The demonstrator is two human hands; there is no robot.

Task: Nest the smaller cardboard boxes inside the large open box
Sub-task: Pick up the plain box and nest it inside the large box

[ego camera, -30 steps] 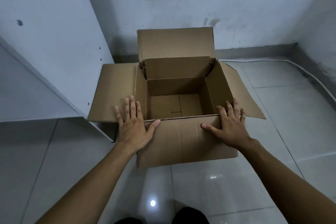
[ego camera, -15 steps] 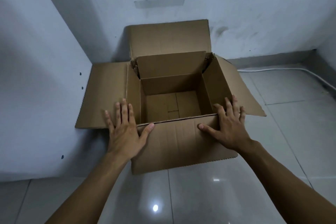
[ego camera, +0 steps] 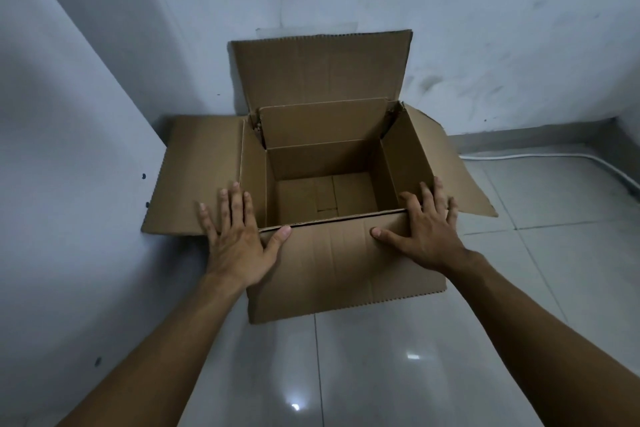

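Observation:
A large brown cardboard box [ego camera: 339, 263] stands open on the tiled floor, its four flaps spread outward. A smaller open box [ego camera: 322, 121] sits nested inside it, with its back flap upright; its bottom looks bare. My left hand [ego camera: 235, 239] lies flat on the near left corner, fingers spread and thumb on the near rim. My right hand [ego camera: 426, 232] lies flat on the near right corner in the same way. Neither hand holds anything.
A white panel [ego camera: 69, 149] rises on the left, touching the box's left flap. The back flap leans against the grey wall [ego camera: 485, 28]. A white cable [ego camera: 554, 158] runs along the floor at the back right. Glossy tiles [ego camera: 415, 357] spread in front and to the right.
Both hands keep their places on the box's near corners. The view has come closer and swung left, so the white panel now fills the left side and the box's left flap meets it.

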